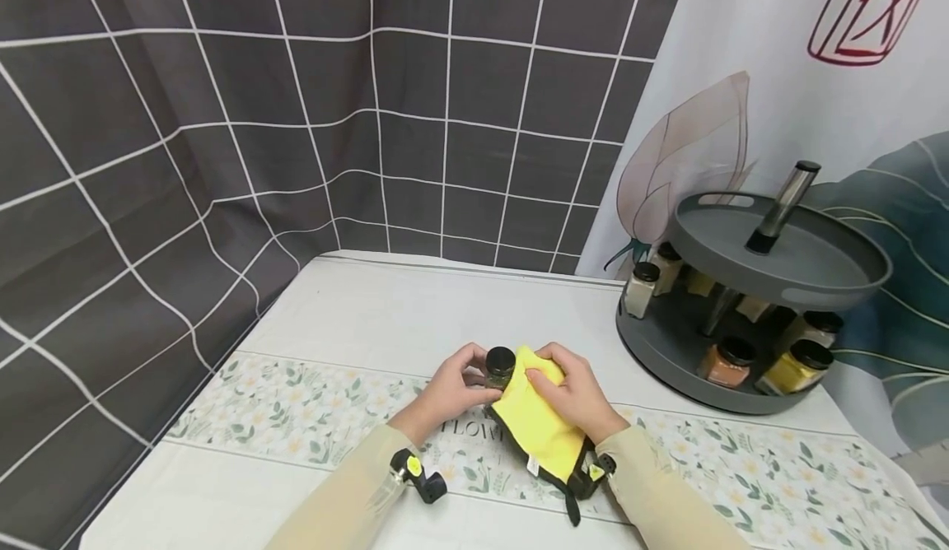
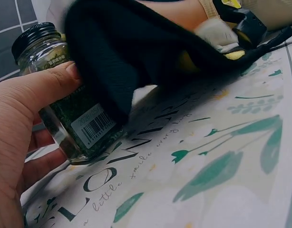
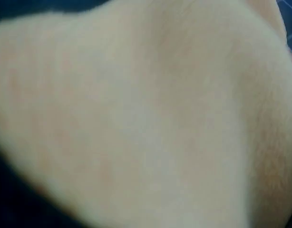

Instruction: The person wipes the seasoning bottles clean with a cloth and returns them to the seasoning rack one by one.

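A glass jar with a black lid is gripped by my left hand above the tabletop. Its dark green contents and barcode label show in the left wrist view, where the thumb lies across the front. My right hand pinches a yellow cloth with a dark edge, its upper part against the jar's right side. From the left wrist the cloth's dark backing covers part of the jar. Blurred cloth fills most of the right wrist view, hiding the right fingers there.
A grey two-tier round rack stands at the right of the table. Black-lidded jars sit on its lower tier, among them an orange one and a yellow one. A dark grid-patterned curtain hangs behind and at left.
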`<state>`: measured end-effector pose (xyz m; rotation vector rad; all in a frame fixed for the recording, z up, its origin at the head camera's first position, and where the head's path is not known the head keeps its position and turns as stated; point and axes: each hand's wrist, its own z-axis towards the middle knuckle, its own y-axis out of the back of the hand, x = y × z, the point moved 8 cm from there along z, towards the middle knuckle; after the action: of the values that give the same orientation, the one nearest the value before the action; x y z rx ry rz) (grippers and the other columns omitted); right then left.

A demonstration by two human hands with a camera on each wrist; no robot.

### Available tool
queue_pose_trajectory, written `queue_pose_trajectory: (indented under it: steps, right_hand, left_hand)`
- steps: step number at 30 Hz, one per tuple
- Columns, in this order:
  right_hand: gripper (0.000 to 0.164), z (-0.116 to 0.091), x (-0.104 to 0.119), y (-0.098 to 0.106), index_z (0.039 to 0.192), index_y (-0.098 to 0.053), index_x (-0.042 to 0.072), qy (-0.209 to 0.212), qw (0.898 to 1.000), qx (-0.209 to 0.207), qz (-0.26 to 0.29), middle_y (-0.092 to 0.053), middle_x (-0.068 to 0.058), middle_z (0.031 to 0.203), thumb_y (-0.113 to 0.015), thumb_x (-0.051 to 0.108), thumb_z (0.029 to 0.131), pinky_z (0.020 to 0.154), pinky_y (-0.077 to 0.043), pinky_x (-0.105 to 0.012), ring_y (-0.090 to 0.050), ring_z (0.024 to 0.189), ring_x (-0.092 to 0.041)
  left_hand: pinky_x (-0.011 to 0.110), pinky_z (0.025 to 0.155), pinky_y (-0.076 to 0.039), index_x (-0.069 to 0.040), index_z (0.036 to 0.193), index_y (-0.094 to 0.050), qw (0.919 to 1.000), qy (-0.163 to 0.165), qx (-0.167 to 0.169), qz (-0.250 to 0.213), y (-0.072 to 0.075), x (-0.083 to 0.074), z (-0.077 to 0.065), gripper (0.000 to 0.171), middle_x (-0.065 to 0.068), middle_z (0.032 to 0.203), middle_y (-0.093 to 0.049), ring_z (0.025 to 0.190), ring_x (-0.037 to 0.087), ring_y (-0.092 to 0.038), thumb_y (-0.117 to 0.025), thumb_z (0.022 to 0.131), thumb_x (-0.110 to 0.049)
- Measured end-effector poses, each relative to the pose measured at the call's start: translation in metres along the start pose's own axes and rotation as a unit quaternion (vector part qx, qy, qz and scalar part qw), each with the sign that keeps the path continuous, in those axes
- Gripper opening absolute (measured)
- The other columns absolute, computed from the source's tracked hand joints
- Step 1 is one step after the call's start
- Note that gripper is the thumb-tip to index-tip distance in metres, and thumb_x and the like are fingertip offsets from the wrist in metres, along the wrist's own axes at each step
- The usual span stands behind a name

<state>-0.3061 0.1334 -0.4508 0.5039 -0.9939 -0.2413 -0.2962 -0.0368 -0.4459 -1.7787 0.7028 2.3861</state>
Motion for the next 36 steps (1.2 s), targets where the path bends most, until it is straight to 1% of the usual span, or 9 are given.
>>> queue_pose_trajectory:
  steps: [2,4,9,12,17,21,26,32,36]
  right_hand:
    - [0.011,0.0,0.002,-0.001,0.095,-0.059,0.019,0.01,0.999,0.002,0.039,-0.057,-0.001,0.078,-0.065,0.02,0.086,0.045,-0.048,-0.029,-0.054,0.055,-0.014]
    - [0.011,0.0,0.001,-0.006,0.093,-0.059,0.02,-0.001,0.999,0.019,0.027,-0.056,0.0,0.077,-0.066,0.018,0.085,0.045,-0.048,-0.028,-0.053,0.056,-0.013]
    - [0.013,-0.001,-0.011,-0.021,0.084,-0.056,0.029,-0.044,0.985,0.1,-0.13,-0.049,0.01,0.068,-0.066,0.021,0.083,0.047,-0.041,-0.023,-0.045,0.054,-0.006]
    - [0.011,-0.002,-0.014,-0.025,0.083,-0.056,0.031,-0.052,0.977,0.126,-0.164,-0.049,0.011,0.066,-0.065,0.026,0.082,0.048,-0.04,-0.023,-0.044,0.054,-0.007]
    - [0.011,-0.01,-0.028,-0.016,0.089,-0.061,0.026,-0.111,0.986,0.121,-0.002,-0.057,0.0,0.074,-0.065,0.035,0.084,0.049,-0.049,-0.031,-0.054,0.055,-0.016]
    - [0.016,-0.012,-0.023,-0.007,0.094,-0.062,0.013,-0.153,0.971,0.124,0.134,-0.059,-0.012,0.077,-0.064,0.027,0.086,0.05,-0.052,-0.041,-0.058,0.054,-0.026]
    - [0.014,-0.012,-0.008,-0.001,0.094,-0.061,0.007,-0.156,0.965,0.127,0.17,-0.06,-0.014,0.075,-0.063,0.019,0.087,0.049,-0.052,-0.043,-0.058,0.053,-0.027]
    - [0.014,-0.012,-0.009,-0.001,0.094,-0.06,0.006,-0.158,0.962,0.128,0.185,-0.06,-0.015,0.075,-0.062,0.018,0.088,0.049,-0.052,-0.044,-0.058,0.053,-0.028]
    - [0.015,-0.012,-0.01,-0.002,0.094,-0.06,0.005,-0.16,0.961,0.129,0.185,-0.06,-0.015,0.076,-0.062,0.018,0.088,0.049,-0.052,-0.044,-0.058,0.054,-0.029]
  left_hand:
    - [0.032,0.086,-0.049,-0.009,0.103,-0.051,1.0,-0.001,-0.001,0.005,0.001,0.0,-0.001,0.039,0.005,0.103,-0.054,0.097,0.024,-0.056,-0.076,0.074,-0.006]
    - [0.032,0.087,-0.049,-0.009,0.103,-0.05,1.0,-0.005,0.0,0.006,0.001,-0.001,-0.001,0.038,0.005,0.103,-0.054,0.098,0.025,-0.056,-0.075,0.074,-0.006]
    - [0.029,0.085,-0.05,-0.007,0.101,-0.049,0.9999,-0.015,0.005,-0.003,-0.001,-0.002,-0.001,0.039,0.006,0.102,-0.053,0.097,0.023,-0.055,-0.076,0.073,-0.006]
    - [0.031,0.087,-0.049,-0.007,0.102,-0.049,0.9999,-0.015,0.007,0.001,-0.001,-0.003,-0.001,0.039,0.005,0.102,-0.054,0.099,0.023,-0.054,-0.076,0.073,-0.008]
    - [0.043,0.104,-0.032,-0.003,0.129,-0.04,0.994,-0.03,0.067,-0.08,-0.007,-0.004,-0.002,0.049,0.012,0.123,-0.05,0.118,0.027,-0.045,-0.06,0.084,-0.001]
    - [0.038,0.105,-0.03,0.001,0.14,-0.028,0.9811,-0.028,0.126,-0.144,-0.012,-0.002,-0.003,0.063,0.017,0.135,-0.043,0.124,0.022,-0.04,-0.041,0.079,0.01]
    - [0.033,0.101,-0.036,-0.001,0.136,-0.038,0.9859,0.011,0.122,-0.114,-0.011,0.005,-0.002,0.061,0.012,0.129,-0.051,0.118,0.018,-0.047,-0.044,0.077,0.012]
    - [0.041,0.102,-0.034,0.005,0.132,-0.039,0.9872,-0.03,0.107,-0.115,-0.009,0.0,-0.002,0.058,0.021,0.127,-0.05,0.118,0.025,-0.047,-0.047,0.076,0.016]
    - [0.043,0.098,-0.039,0.003,0.13,-0.042,0.9912,-0.048,0.079,-0.095,-0.005,0.004,0.0,0.057,0.017,0.122,-0.053,0.11,0.023,-0.051,-0.056,0.076,0.012]
